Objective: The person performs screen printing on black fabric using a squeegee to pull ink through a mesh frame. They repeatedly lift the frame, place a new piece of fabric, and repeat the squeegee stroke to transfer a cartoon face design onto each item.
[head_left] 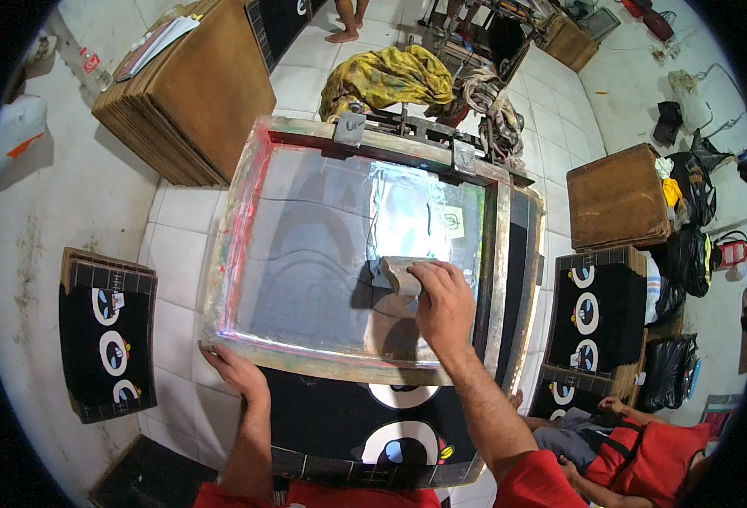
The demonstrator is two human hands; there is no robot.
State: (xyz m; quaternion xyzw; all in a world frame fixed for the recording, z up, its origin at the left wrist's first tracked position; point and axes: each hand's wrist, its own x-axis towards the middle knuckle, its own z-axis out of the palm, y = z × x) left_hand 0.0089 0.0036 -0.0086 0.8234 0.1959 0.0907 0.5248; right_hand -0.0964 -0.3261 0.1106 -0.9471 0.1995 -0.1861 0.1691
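Note:
A wooden-framed printing screen (246,212) with a grey mesh lies flat over a black printed sheet (331,406) bearing white oval shapes. My right hand (443,306) grips a small squeegee block (397,273) pressed on the mesh, right of its middle. My left hand (236,371) holds the near left corner of the frame, fingers curled under its edge. A small pale sticker (454,223) sits on the mesh beyond the squeegee. The frame's far edge is hinged to a metal clamp (350,127).
Stacks of brown boards stand at the far left (195,93) and right (617,196). Black printed sheets are piled at left (107,334) and right (598,309). A yellow cloth (386,76) lies beyond the frame. A person in red (644,457) sits at lower right.

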